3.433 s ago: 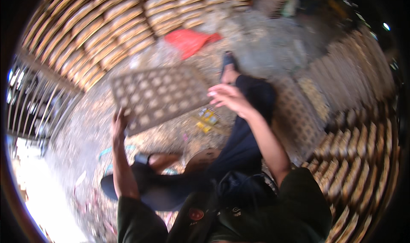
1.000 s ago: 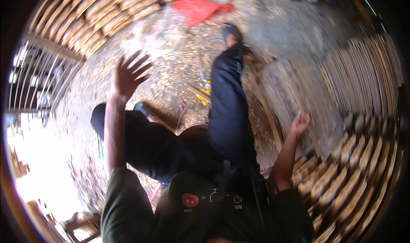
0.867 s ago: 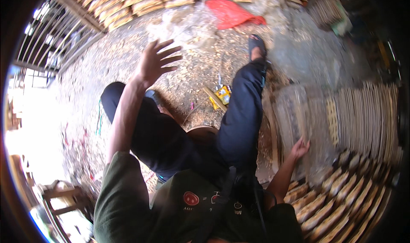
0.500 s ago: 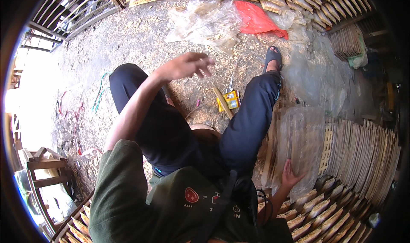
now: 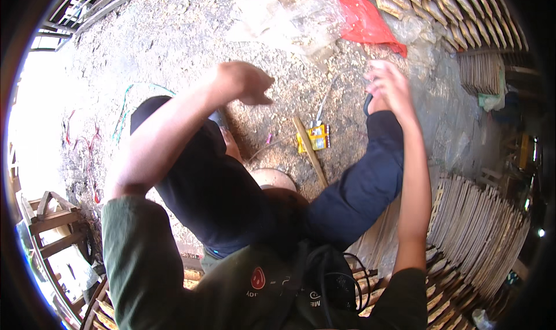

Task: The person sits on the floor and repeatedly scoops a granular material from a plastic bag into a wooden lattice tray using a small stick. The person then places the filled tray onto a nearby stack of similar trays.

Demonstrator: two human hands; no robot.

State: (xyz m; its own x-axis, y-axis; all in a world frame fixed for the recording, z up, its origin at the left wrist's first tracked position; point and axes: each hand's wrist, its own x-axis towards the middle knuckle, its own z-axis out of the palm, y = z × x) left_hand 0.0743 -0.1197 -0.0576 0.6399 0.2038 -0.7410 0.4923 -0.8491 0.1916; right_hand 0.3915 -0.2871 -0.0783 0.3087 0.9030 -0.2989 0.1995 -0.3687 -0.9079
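My left hand (image 5: pixel 243 82) is raised over the sawdust-covered ground, fingers curled loosely, holding nothing that I can see. Above my right knee, my right hand (image 5: pixel 389 85) hangs with its fingers spread and empty. I sit low with my legs in dark trousers (image 5: pixel 220 185) stretched forward. Between my legs lie a small yellow packet (image 5: pixel 314 137) and a thin wooden stick (image 5: pixel 308 150) on the ground.
A red plastic bag (image 5: pixel 366 22) and clear plastic sheeting (image 5: pixel 289 17) lie ahead. Stacks of woven bamboo panels (image 5: pixel 475 225) stand at the right and along the top. A wooden frame (image 5: pixel 49 231) is at the left. A metal grille (image 5: pixel 87 0) is top left.
My view swung round from the panel stack to the open ground. The woven panel I was handling earlier is out of my hands. My right hand rose from the panels at the right to above my knee.
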